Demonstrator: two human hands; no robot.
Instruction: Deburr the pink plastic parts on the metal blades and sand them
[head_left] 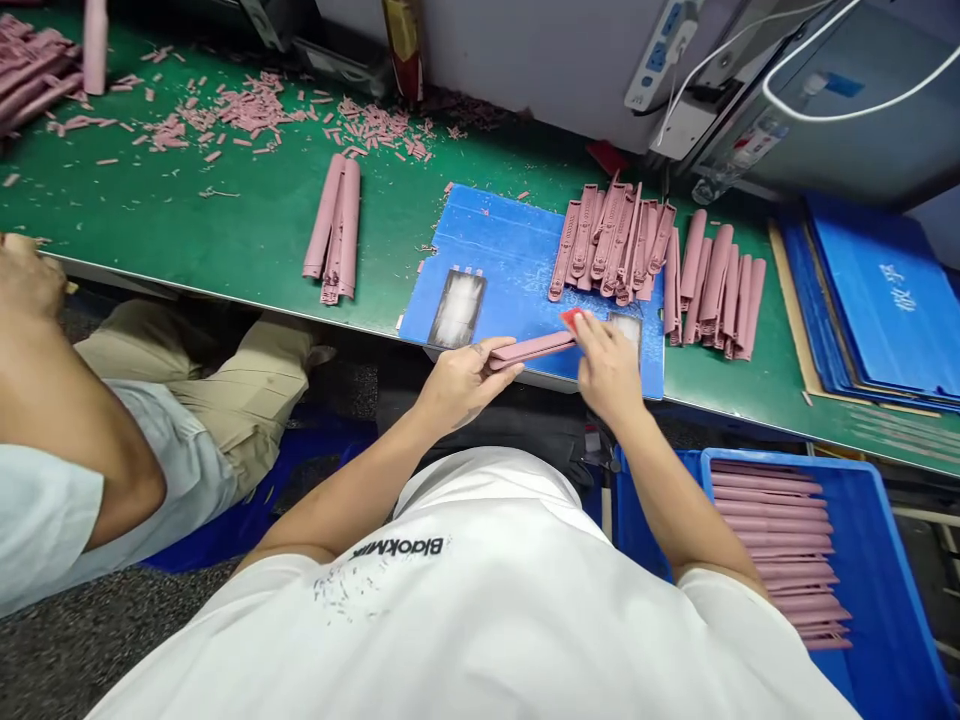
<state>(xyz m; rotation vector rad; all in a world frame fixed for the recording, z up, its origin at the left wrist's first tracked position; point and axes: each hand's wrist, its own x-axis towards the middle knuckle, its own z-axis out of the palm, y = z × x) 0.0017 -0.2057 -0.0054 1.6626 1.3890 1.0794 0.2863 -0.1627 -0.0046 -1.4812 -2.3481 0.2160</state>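
A long pink plastic part (pixel 532 348) is held nearly level over the front edge of the blue sheet (pixel 510 240). My left hand (pixel 461 385) pinches its left end between thumb and fingers. At its right end is my right hand (pixel 611 370), fingers closed on a small red piece (pixel 571 318) that touches or nearly touches the part. Beyond my right hand, a pile of pink parts (pixel 611 235) lies on the sheet, with more pink parts (pixel 716 290) to its right. Two dark-edged pale patches, one of them (pixel 457 308) left of centre, show on the sheet.
Pink scraps (pixel 255 105) litter the back of the green table (pixel 247 220), where a few pink parts (pixel 334 230) lie. Another person's arm (pixel 67 400) is at the left. A blue bin (pixel 885 560) holding pink parts stands at the lower right, below stacked blue sheets (pixel 892 290).
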